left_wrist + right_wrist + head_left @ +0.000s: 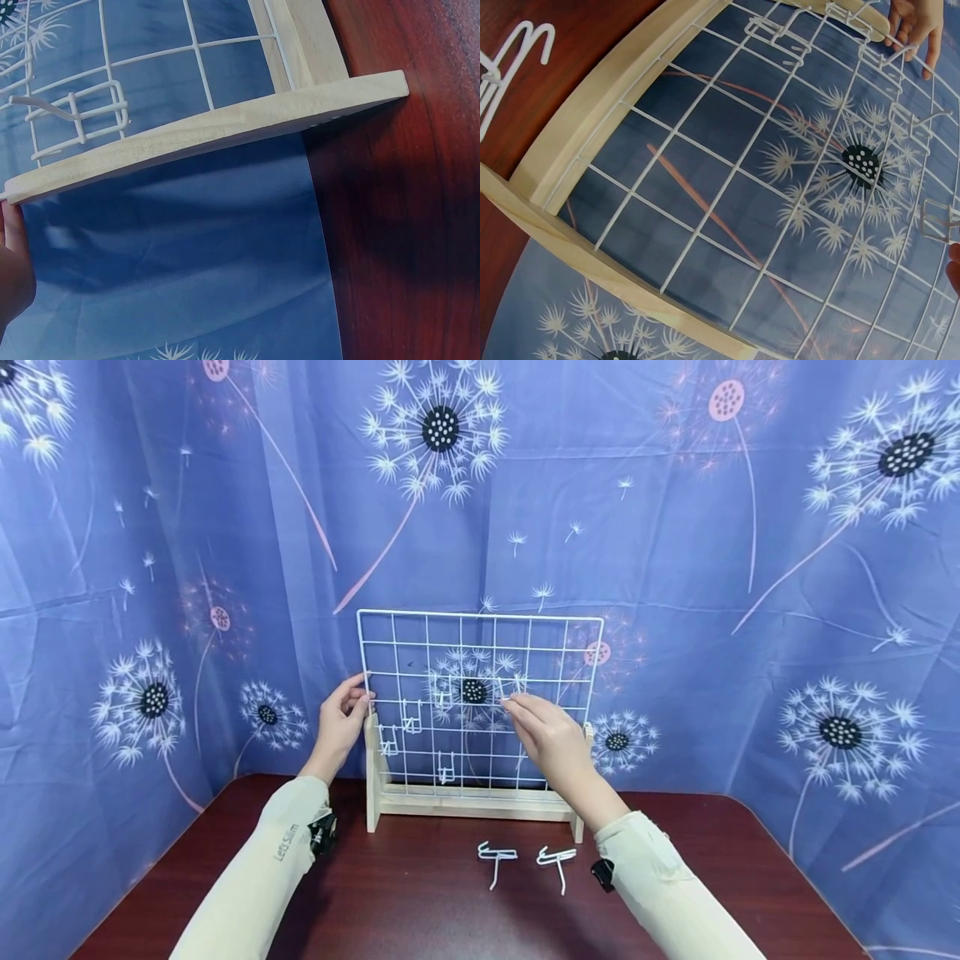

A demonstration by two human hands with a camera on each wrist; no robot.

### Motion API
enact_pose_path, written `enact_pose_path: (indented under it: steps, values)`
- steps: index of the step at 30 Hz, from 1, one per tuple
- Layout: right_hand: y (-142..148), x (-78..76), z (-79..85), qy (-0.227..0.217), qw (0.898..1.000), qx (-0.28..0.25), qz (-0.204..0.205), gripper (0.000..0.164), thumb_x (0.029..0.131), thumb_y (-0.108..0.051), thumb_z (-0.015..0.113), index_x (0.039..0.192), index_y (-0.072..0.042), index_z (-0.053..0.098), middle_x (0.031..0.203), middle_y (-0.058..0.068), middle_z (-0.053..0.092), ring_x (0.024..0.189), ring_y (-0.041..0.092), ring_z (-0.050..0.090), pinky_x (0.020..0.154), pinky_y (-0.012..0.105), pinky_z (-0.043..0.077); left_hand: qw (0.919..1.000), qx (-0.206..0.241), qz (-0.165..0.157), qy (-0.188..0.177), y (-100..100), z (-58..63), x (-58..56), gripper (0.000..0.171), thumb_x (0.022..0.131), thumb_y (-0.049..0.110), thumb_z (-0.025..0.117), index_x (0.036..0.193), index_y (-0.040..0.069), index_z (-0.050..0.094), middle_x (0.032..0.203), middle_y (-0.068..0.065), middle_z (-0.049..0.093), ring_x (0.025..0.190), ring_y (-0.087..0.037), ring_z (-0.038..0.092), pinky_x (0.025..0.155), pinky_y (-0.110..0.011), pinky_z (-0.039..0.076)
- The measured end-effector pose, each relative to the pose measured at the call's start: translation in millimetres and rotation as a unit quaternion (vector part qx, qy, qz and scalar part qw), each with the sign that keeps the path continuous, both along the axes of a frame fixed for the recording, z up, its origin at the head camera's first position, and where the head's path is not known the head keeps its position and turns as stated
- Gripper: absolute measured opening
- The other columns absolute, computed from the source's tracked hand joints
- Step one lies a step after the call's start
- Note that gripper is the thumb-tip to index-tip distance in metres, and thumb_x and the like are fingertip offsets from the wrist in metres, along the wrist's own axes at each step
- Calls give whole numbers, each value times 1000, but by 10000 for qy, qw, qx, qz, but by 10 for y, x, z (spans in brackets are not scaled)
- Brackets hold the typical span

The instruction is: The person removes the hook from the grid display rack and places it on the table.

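Note:
A white wire grid panel [480,613] stands upright in a wooden base [480,807]. My left hand [341,720] grips the panel's left edge between thumb and fingers, just above the wooden side post [372,777]. In front of the panel, right of its middle, my right hand [553,745] pinches a white wire hook [936,220], which overlaps the grid wires in the right wrist view. Several similar hooks hang on the left half, among them an upper hook [444,695], a middle hook [411,720] and a low hook [446,770].
Two loose white hooks, a left one [497,854] and a right one [557,858], lie on the dark red table [420,893] before the base. A blue dandelion-print curtain [637,527] surrounds the table's back and sides.

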State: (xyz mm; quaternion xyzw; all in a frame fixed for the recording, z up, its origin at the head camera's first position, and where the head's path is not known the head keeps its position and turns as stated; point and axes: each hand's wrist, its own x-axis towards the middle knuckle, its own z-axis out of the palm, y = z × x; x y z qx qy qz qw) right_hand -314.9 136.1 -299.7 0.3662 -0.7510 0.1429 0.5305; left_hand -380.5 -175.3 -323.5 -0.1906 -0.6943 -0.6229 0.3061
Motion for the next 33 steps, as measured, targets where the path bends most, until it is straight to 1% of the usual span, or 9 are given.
enact_pose_path:
  steps: [6,9,13,18,25,33]
  values:
    - [-26,50,-97,-43,9998,155,96,33,74,-3,67,107,-7,64,103,9,63,98,23,58,88,33,44,10000,-36,28,55,1,-24,0,36,86,-7,49,121,-3,50,94,-31,56,83,-46,49,62,-18,47]
    - [-47,61,-142,-12,9996,228,163,30,75,-3,67,105,-6,64,102,9,63,98,23,58,87,34,45,10000,-47,33,68,-1,-24,1,35,86,-7,49,121,-4,50,94,-31,56,82,-45,50,62,-17,46]
    - [-77,67,-200,43,9992,325,244,26,77,-4,65,103,-5,65,100,9,64,96,24,59,85,35,46,10000,-37,26,81,0,-19,2,35,86,-7,49,121,-4,50,93,-32,56,82,-45,49,62,-17,46]
    - [-108,87,-275,-52,9985,433,332,24,80,-6,62,104,-6,65,103,9,64,98,24,59,86,34,45,9999,-28,35,96,-3,-18,-2,35,86,-7,49,120,-4,50,93,-32,56,82,-47,48,62,-18,47]
    - [-142,106,-378,33,9977,484,481,22,82,-7,59,103,-5,65,103,9,63,95,26,59,84,35,46,10000,-48,68,9,-1,-29,-4,35,86,-6,49,121,-3,50,93,-30,56,82,-46,50,61,-18,46]
    - [-167,141,-441,28,9973,548,482,21,87,-12,53,103,-5,65,101,9,64,95,25,60,82,36,47,10000,6,31,14,-1,-12,-8,35,86,-6,49,121,-3,50,93,-30,56,83,-46,49,61,-18,47]
